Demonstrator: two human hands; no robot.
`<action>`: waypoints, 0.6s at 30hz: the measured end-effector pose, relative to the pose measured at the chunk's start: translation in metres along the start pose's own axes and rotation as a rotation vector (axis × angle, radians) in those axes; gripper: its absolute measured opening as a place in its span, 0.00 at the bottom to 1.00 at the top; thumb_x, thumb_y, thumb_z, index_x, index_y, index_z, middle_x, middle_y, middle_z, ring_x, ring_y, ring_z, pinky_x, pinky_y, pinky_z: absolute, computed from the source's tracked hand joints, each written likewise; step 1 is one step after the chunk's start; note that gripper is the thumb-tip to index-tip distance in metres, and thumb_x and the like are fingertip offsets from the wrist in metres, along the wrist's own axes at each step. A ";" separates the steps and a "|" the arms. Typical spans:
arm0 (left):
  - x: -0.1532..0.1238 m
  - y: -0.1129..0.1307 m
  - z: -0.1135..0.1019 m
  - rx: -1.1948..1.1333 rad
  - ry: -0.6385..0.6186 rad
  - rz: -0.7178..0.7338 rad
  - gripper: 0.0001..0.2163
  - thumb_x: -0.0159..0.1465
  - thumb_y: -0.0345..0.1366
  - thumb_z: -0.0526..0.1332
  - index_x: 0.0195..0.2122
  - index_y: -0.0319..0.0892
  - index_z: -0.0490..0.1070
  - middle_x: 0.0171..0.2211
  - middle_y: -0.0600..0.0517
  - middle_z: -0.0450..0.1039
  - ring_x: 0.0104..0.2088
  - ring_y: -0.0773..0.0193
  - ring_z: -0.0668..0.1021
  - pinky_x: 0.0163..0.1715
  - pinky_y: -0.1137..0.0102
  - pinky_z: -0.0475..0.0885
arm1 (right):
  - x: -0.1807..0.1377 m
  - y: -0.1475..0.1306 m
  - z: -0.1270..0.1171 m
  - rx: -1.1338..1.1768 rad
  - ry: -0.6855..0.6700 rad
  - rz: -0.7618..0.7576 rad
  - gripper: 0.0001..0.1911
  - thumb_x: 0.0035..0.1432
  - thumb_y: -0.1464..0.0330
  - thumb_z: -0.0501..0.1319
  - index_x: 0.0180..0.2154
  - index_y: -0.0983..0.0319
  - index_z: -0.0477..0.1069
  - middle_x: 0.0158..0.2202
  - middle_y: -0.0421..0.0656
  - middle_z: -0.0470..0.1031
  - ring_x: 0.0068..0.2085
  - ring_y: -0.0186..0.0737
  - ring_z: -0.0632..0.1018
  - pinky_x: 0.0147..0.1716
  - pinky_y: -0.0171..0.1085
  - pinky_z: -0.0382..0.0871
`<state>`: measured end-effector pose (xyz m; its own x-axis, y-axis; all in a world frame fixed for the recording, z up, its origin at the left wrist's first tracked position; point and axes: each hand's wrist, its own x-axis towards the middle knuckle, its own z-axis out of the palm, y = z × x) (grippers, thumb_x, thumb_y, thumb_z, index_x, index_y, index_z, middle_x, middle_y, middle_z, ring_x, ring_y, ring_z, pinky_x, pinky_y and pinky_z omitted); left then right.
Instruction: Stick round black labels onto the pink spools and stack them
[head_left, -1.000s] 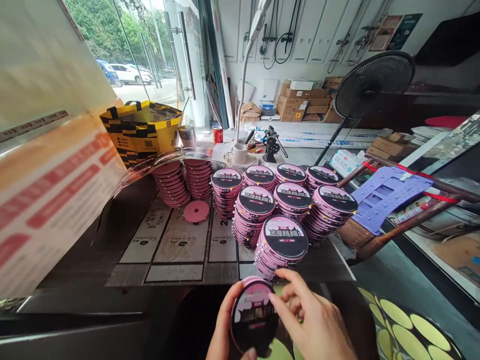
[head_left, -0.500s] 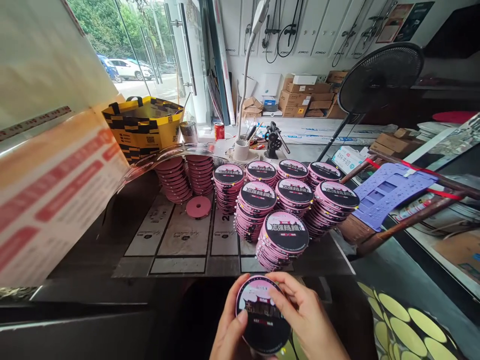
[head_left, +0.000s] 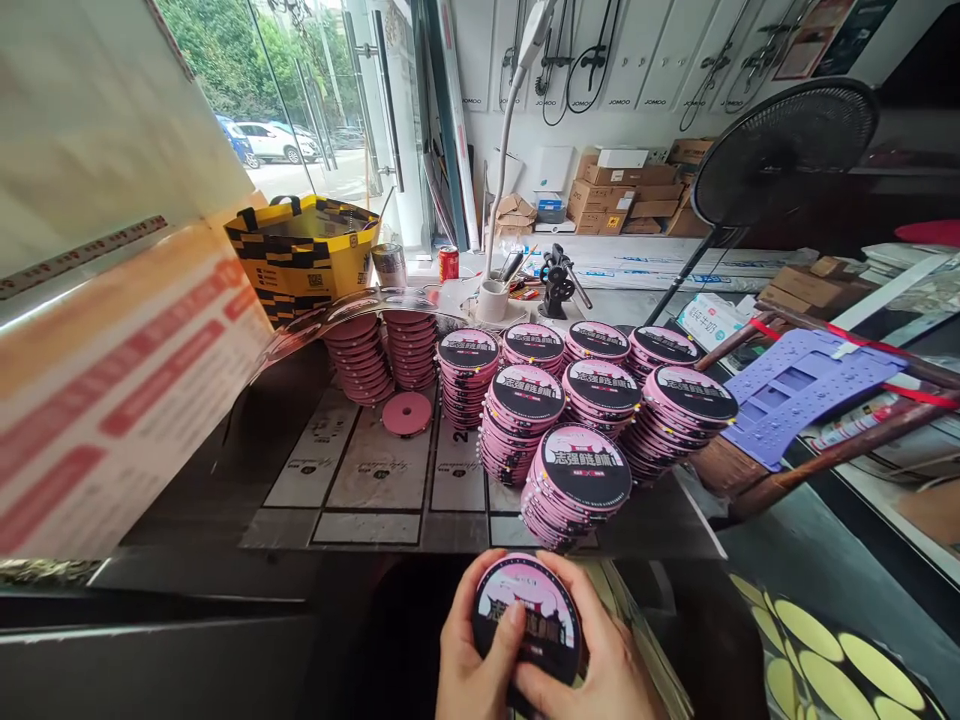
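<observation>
Between both hands, low in the middle of the head view, is a round pink spool with a black and pink printed label (head_left: 551,605). My left hand (head_left: 472,645) wraps its left edge, the thumb pressed on the middle of the label. Around the right edge curls my right hand (head_left: 604,650), its thumb across the lower part of the face. The spool's underside is hidden. Just beyond stands a stack of labelled spools (head_left: 585,470), with more such stacks (head_left: 525,395) behind. A plain pink spool (head_left: 406,413) with a centre hole lies left of them.
Stacks of plain pink spools (head_left: 356,360) stand at the back left of the table (head_left: 367,525). A printed sheet (head_left: 142,400) blocks the left side. A lamp (head_left: 501,150), a fan (head_left: 780,150) and a purple-backed chair (head_left: 810,390) stand beyond. Yellow round pieces (head_left: 832,650) lie lower right.
My left thumb has slid to the middle of the label. My right fingers have left the top of the face for the right edge. The view has turned slightly left.
</observation>
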<state>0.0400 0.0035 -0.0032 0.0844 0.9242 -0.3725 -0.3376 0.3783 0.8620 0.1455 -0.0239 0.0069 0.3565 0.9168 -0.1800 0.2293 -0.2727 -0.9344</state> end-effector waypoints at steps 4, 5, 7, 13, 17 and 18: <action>-0.001 0.002 -0.006 -0.166 -0.211 -0.185 0.24 0.53 0.37 0.66 0.51 0.49 0.65 0.45 0.49 0.74 0.40 0.55 0.78 0.35 0.68 0.74 | 0.010 -0.001 -0.015 0.160 -0.253 0.063 0.31 0.40 0.70 0.64 0.50 0.58 0.62 0.45 0.45 0.74 0.43 0.46 0.75 0.41 0.39 0.70; -0.001 0.003 -0.008 -0.210 -0.285 -0.251 0.27 0.53 0.36 0.66 0.53 0.51 0.61 0.46 0.48 0.73 0.37 0.55 0.79 0.30 0.67 0.75 | 0.013 0.000 -0.020 0.204 -0.288 0.048 0.26 0.46 0.66 0.62 0.50 0.58 0.63 0.46 0.46 0.74 0.45 0.46 0.75 0.44 0.39 0.69; -0.002 0.006 -0.012 -0.277 -0.404 -0.339 0.33 0.51 0.34 0.67 0.56 0.55 0.55 0.49 0.47 0.71 0.34 0.54 0.80 0.28 0.64 0.76 | 0.017 0.001 -0.026 0.254 -0.305 0.011 0.18 0.56 0.60 0.54 0.48 0.58 0.65 0.46 0.46 0.74 0.47 0.45 0.74 0.47 0.40 0.66; -0.003 0.012 -0.018 -0.403 -0.536 -0.383 0.40 0.43 0.25 0.70 0.55 0.59 0.57 0.53 0.50 0.68 0.44 0.50 0.77 0.38 0.62 0.74 | 0.013 0.010 -0.027 0.153 -0.297 0.020 0.31 0.42 0.70 0.62 0.51 0.58 0.61 0.48 0.46 0.72 0.46 0.47 0.74 0.46 0.42 0.66; -0.001 0.008 -0.014 -0.427 -0.475 -0.312 0.36 0.41 0.28 0.71 0.53 0.52 0.63 0.49 0.49 0.71 0.50 0.51 0.73 0.40 0.69 0.71 | 0.010 0.007 -0.025 -0.029 -0.362 0.081 0.48 0.31 0.79 0.63 0.57 0.58 0.53 0.52 0.47 0.69 0.51 0.48 0.70 0.48 0.42 0.64; 0.000 0.006 -0.013 -0.409 -0.437 -0.288 0.33 0.44 0.31 0.70 0.53 0.50 0.64 0.47 0.48 0.73 0.49 0.52 0.73 0.39 0.70 0.71 | 0.009 0.007 -0.026 -0.053 -0.389 0.086 0.49 0.31 0.79 0.64 0.59 0.59 0.51 0.53 0.48 0.68 0.51 0.48 0.70 0.49 0.42 0.64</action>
<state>0.0254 0.0052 -0.0025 0.5675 0.7584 -0.3207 -0.5662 0.6422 0.5167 0.1741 -0.0247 0.0070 0.0094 0.9292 -0.3696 0.2635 -0.3588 -0.8954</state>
